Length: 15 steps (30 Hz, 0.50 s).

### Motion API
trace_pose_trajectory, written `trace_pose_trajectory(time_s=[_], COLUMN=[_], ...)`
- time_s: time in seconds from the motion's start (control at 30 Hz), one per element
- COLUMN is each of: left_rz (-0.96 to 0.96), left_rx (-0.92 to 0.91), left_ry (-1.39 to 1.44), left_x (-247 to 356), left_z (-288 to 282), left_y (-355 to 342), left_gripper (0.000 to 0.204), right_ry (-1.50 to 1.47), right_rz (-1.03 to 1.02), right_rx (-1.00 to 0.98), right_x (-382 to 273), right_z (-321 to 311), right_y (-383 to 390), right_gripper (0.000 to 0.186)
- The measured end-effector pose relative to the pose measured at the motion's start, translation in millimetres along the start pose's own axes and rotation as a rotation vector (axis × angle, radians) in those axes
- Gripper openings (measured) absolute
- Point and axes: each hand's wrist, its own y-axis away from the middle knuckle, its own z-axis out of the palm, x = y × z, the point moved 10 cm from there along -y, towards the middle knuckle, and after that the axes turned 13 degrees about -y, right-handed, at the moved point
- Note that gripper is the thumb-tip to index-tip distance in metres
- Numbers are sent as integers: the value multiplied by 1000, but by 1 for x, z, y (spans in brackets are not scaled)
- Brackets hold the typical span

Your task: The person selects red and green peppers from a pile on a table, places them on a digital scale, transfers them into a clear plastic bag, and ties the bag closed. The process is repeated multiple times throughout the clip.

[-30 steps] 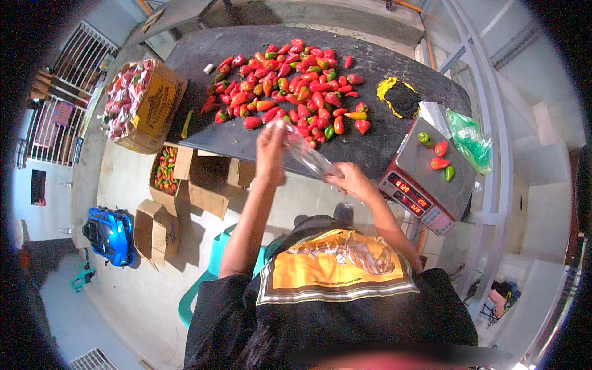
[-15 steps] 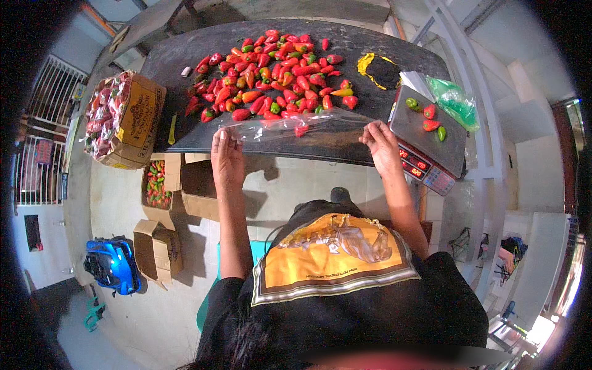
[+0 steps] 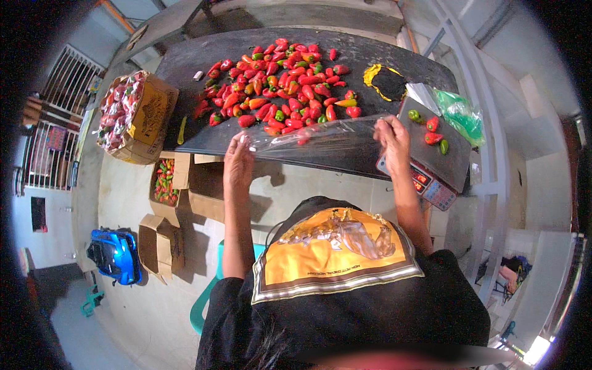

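Observation:
A clear plastic bag (image 3: pixel 314 137) is stretched between my two hands over the table's front edge. My left hand (image 3: pixel 239 161) pinches one end, and my right hand (image 3: pixel 393 140) grips the other with bent fingers. Just beyond the bag, many red peppers (image 3: pixel 290 83), some orange or green, lie spread on the dark table (image 3: pixel 209 50). To the right of my right hand stands a digital scale (image 3: pixel 453 161) with a lit red display. Several red and green peppers (image 3: pixel 433 131) rest on its plate.
A cardboard box (image 3: pixel 157 114) of bagged peppers stands at the table's left. Below are a box of peppers (image 3: pixel 166 179) and an open box (image 3: pixel 161 243). A green plastic bag (image 3: pixel 459 114) lies behind the scale, near a black and yellow cloth (image 3: pixel 385 82). A blue bag (image 3: pixel 116 256) sits on the floor.
The bag, held flat and narrow before, now spreads wider and slants up to the right. My right hand has turned and shifted slightly right. The whole view has moved a little.

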Motion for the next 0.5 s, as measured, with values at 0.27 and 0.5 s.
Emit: trace_pose_trajectory(time_s=[0.27, 0.5], left_rz=[104, 45], left_rx=[-15, -286], left_ry=[-91, -675], left_x=[14, -27], left_z=[89, 159], left_y=[-9, 2], left_gripper=[28, 31], right_ry=[677, 433], right_rz=[191, -330], right_rx=[-187, -344], right_x=[59, -28], right_z=[-67, 63], right_y=[40, 17], right_gripper=[20, 49])
